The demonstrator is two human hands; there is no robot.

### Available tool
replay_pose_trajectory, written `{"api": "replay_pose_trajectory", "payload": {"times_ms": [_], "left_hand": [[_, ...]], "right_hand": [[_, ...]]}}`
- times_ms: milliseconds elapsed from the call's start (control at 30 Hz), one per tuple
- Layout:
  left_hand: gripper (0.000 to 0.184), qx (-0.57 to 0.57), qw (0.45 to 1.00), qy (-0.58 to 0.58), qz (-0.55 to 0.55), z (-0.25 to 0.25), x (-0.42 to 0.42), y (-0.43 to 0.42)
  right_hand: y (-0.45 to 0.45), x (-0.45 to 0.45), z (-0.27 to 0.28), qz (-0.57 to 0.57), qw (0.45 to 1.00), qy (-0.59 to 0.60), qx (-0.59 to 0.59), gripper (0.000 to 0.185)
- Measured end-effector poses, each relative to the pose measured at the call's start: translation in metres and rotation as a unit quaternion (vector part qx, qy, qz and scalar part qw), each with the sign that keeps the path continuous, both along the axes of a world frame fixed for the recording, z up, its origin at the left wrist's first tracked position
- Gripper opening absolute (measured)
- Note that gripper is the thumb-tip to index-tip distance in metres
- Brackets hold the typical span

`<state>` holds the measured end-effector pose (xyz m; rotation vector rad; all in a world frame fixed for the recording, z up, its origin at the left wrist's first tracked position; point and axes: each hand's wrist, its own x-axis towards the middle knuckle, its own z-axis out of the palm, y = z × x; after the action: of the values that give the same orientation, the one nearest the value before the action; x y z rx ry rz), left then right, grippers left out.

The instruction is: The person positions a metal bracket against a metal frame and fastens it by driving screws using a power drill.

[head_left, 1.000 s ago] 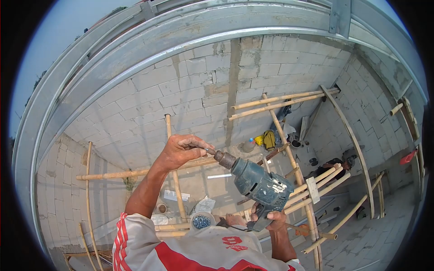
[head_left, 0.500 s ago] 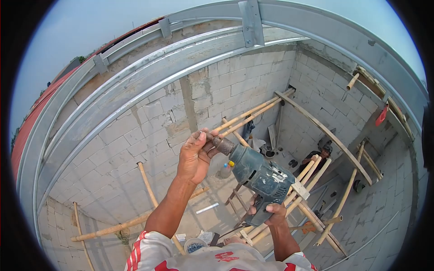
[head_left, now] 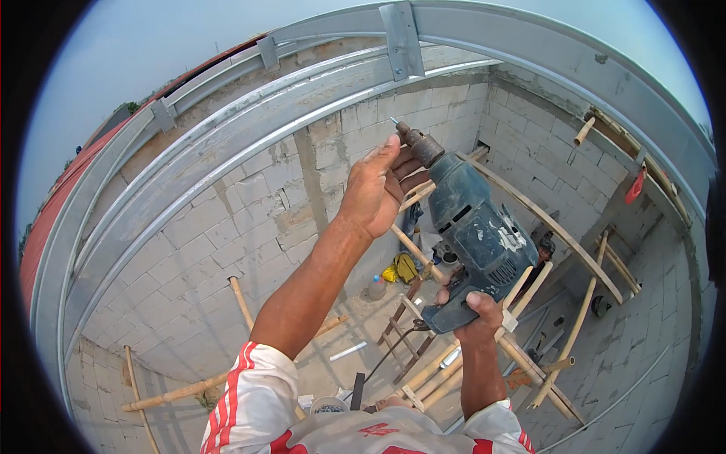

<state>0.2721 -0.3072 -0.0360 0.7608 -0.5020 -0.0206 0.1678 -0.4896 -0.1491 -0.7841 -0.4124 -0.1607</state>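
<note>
A scuffed blue-green power drill (head_left: 484,234) points up and to the left in front of me. My right hand (head_left: 484,318) is wrapped round its rear handle. At its nose is a brown, worn chuck (head_left: 425,150), with a small silvery screw (head_left: 394,120) at the very tip. Beside the chuck is my left hand (head_left: 382,185), thumb raised and fingers partly bent apart. Whether those fingertips touch the chuck, I cannot tell. Just beyond the tip runs a grey metal roof beam (head_left: 302,89), with an upright metal bracket (head_left: 401,41) above it.
Far below lies the floor, with a wooden ladder (head_left: 404,337), a yellow bag (head_left: 403,266) and a bucket (head_left: 329,405). Bamboo poles (head_left: 544,378) form scaffolding at right. Block walls (head_left: 219,219) surround the space. Another person (head_left: 546,248) is partly hidden behind the drill.
The drill has swung upward and to the right, its tip now nearer the beam. My left hand has come off the drill's tip, where its fingers were pinched, uncovering the screw.
</note>
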Motion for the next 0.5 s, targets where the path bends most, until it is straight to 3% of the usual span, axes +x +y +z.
{"api": "replay_pose_trajectory", "payload": {"times_ms": [133, 167, 300, 333, 367, 433, 500], "left_hand": [[0.036, 0.104, 0.992, -0.014, 0.065, 0.017, 0.0, 0.012], [0.036, 0.154, 0.973, -0.057, 0.162, 0.028, 0.001, 0.019], [0.038, 0.277, 0.81, -0.255, 0.45, 0.094, 0.016, 0.049], [0.041, 0.291, 0.775, -0.278, 0.488, 0.111, 0.024, 0.056], [0.041, 0.29, 0.775, -0.277, 0.488, 0.124, 0.037, 0.065], [0.052, 0.369, 0.671, -0.315, 0.561, 0.15, 0.061, 0.076], [0.058, 0.409, 0.673, -0.283, 0.547, 0.163, 0.08, 0.074]], "right_hand": [[0.002, 0.011, 0.027, -0.026, 0.999, -0.028, -0.016, 0.057], [0.002, 0.015, 0.033, -0.026, 0.999, -0.028, -0.014, 0.057], [0.0, 0.026, 0.061, -0.062, 0.996, -0.039, -0.053, 0.057], [0.002, 0.028, 0.067, -0.078, 0.994, -0.042, -0.067, 0.056], [0.002, 0.031, 0.073, -0.094, 0.991, -0.046, -0.08, 0.055], [0.002, 0.036, 0.085, -0.092, 0.991, -0.038, -0.094, 0.051], [0.0, 0.043, 0.095, -0.104, 0.988, -0.041, -0.105, 0.048]]}}
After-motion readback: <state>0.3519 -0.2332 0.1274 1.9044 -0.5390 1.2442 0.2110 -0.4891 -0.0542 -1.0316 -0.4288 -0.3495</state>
